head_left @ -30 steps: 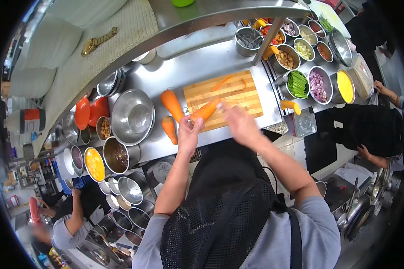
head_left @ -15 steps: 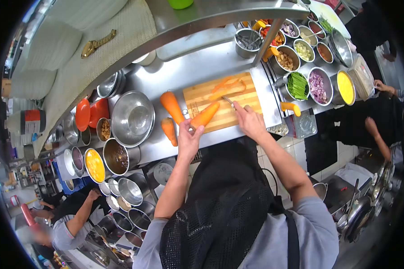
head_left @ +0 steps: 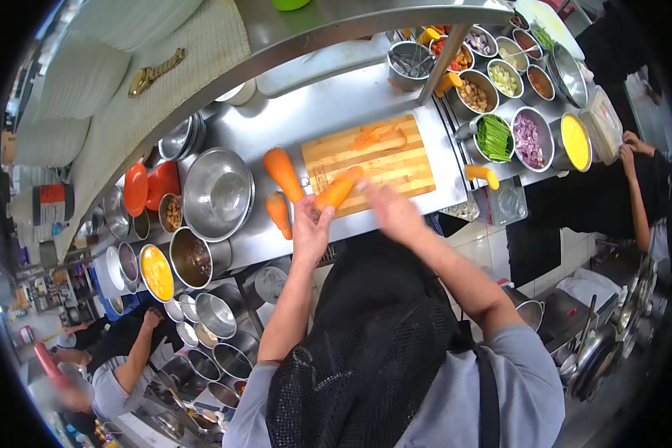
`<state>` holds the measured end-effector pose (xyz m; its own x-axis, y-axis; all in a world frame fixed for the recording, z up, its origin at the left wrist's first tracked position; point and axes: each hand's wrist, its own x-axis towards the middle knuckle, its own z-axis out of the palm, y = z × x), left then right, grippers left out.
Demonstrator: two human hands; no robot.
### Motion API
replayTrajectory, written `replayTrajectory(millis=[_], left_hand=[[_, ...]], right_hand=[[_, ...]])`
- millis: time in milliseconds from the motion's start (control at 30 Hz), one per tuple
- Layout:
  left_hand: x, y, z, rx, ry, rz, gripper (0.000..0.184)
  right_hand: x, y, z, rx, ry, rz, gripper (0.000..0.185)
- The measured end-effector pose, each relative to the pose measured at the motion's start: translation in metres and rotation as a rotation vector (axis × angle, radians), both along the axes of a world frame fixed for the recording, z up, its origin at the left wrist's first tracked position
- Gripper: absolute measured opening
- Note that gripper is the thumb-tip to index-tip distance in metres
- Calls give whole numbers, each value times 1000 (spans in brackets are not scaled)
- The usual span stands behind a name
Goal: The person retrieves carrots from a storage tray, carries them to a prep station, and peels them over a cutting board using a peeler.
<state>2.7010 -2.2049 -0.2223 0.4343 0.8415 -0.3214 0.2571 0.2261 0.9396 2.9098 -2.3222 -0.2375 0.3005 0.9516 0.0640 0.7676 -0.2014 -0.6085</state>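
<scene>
My left hand (head_left: 311, 228) is wrapped around the thick end of a peeled-looking carrot (head_left: 339, 190), which slants over the near left part of a wooden cutting board (head_left: 411, 168). Close to the carrot's tip, my right hand (head_left: 397, 215) is blurred by motion with its fingers curled. The slim metal peeler in it is smeared now and shows better in the earlier frame. Thin orange peel strips (head_left: 377, 139) lie toward the back of the board. Left of the board, a large carrot (head_left: 282, 172) and a smaller carrot (head_left: 278, 214) rest on the steel counter.
A big steel bowl (head_left: 218, 196) stands left of the carrots, near pots of brown sauce (head_left: 193, 257) and yellow liquid (head_left: 157, 275). Containers of greens (head_left: 493, 138) and chopped onion (head_left: 531, 140) line the right. A shelf edge (head_left: 336, 37) crosses above. Co-workers stand at both sides.
My right hand has moved slightly left and toward me, along the carrot. The long strip near the tool now lies with the other peel at the back of the board.
</scene>
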Motion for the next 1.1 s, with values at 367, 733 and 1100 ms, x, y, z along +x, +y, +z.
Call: replayTrajectory(millis=[367, 733, 1100], left_hand=[[-4, 5, -4, 38, 74, 23, 58], [-6, -2, 0, 80, 43, -15, 60], [-9, -6, 10, 75, 67, -15, 59]], right_hand=[[12, -6, -4, -85, -14, -116, 45], [-21, -6, 13, 41, 2, 89, 46], [17, -5, 0, -56, -52, -147, 45]])
